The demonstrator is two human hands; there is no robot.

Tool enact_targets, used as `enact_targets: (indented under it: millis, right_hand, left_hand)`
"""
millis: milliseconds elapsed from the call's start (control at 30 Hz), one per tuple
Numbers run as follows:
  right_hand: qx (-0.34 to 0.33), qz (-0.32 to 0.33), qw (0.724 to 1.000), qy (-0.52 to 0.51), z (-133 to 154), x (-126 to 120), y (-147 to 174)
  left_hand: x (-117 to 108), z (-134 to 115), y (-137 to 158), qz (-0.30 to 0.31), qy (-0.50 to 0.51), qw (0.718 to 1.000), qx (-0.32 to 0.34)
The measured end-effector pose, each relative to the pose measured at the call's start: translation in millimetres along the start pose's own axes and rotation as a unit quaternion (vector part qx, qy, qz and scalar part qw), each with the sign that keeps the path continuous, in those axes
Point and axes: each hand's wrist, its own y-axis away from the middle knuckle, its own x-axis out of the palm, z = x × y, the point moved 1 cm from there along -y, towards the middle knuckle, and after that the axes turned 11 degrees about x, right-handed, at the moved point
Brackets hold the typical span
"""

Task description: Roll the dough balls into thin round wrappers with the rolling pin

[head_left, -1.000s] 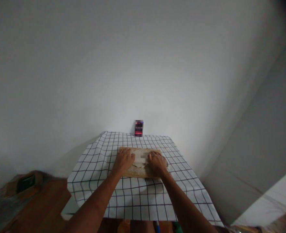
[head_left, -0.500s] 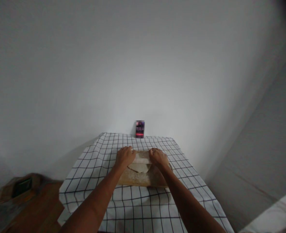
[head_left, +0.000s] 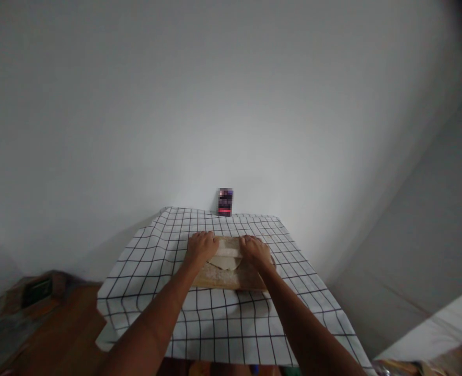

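My left hand (head_left: 202, 246) and my right hand (head_left: 255, 249) are closed over the two ends of a pale, floury rolling pin (head_left: 230, 252), fingers curled over its far side. Beneath the pin lies a thin, flat sheet of dough (head_left: 225, 263), its rounded near edge showing between my wrists. The dough rests on a floured wooden board (head_left: 223, 282). My hands hide the ends of the pin and parts of the board.
A checked white cloth (head_left: 239, 331) covers the table. At its far edge a small dark upright thing, blurred out (head_left: 225, 202), leans by the white wall (head_left: 231, 104). A brown box-like object (head_left: 38, 292) stands on the floor at left.
The whole scene sits slightly higher in view, as my head has tilted down a little. Both hands still grip the rolling pin, which has shifted only slightly towards me over the dough.
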Motion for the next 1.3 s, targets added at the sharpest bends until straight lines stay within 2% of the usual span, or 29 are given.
enact_targets:
  millis: [133, 333, 433, 500, 700, 900, 1100, 1300]
  right_hand:
    - [-0.025, -0.001, 1.000, 0.009, -2.0, -1.9, 21.8]
    - [0.002, -0.010, 1.000, -0.020, -2.2, -2.8, 41.8]
    - [-0.007, -0.018, 1.000, -0.001, -1.8, -2.3, 35.8]
    - [-0.013, -0.022, 1.000, 0.001, -1.0, -1.4, 24.9]
    - [0.068, 0.012, 0.994, -0.083, 3.1, -2.0, -19.8]
    - [0.078, 0.053, 0.990, -0.106, 4.7, -2.4, -46.9]
    - [0.064, 0.052, 0.995, -0.063, 4.6, 3.0, -44.4]
    - [0.042, 0.011, 0.999, -0.018, 4.3, 5.4, -17.6]
  left_hand:
    - [-1.4, -4.0, 19.0, -0.046, -0.001, 0.998, 0.045]
    - [-0.8, -5.2, 33.9, -0.066, -0.003, 0.995, 0.079]
    - [-1.9, -3.9, 27.4, -0.067, 0.007, 0.995, 0.073]
    - [-2.8, -2.1, 18.4, -0.047, 0.010, 0.997, 0.055]
    - [2.3, 7.5, -18.4, 0.014, 0.011, 1.000, 0.001]
    - [12.0, 14.6, -45.1, 0.046, 0.004, 0.999, -0.003]
    - [8.9, 12.6, -42.2, 0.056, 0.000, 0.998, -0.007]
    - [2.1, 5.1, -16.6, 0.025, -0.006, 1.000, 0.006]
